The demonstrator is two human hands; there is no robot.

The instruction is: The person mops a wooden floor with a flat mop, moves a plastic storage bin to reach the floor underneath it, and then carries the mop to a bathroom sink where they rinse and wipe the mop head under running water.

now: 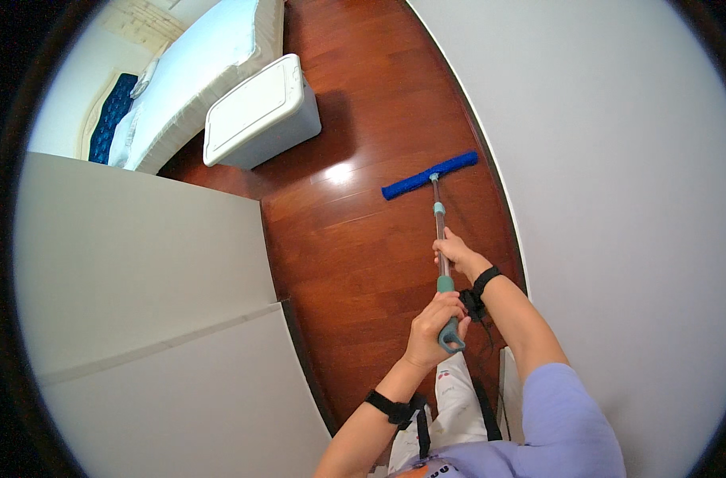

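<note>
A mop with a long, narrow blue fabric head and a thin telescoping pole stretches away from me over the reddish-brown wood floor. The blue head lies slanted on the floor, its right end close to the baseboard. My left hand is wrapped round the grey-green grip near its looped end. Farther along, my right hand holds the metal part of the pole. Black straps circle both wrists.
On the right runs a pale wall. To the left, a light wall ends in a corner. Beyond it, a lidded white storage box stands beside a bed. Wood floor lies between the walls.
</note>
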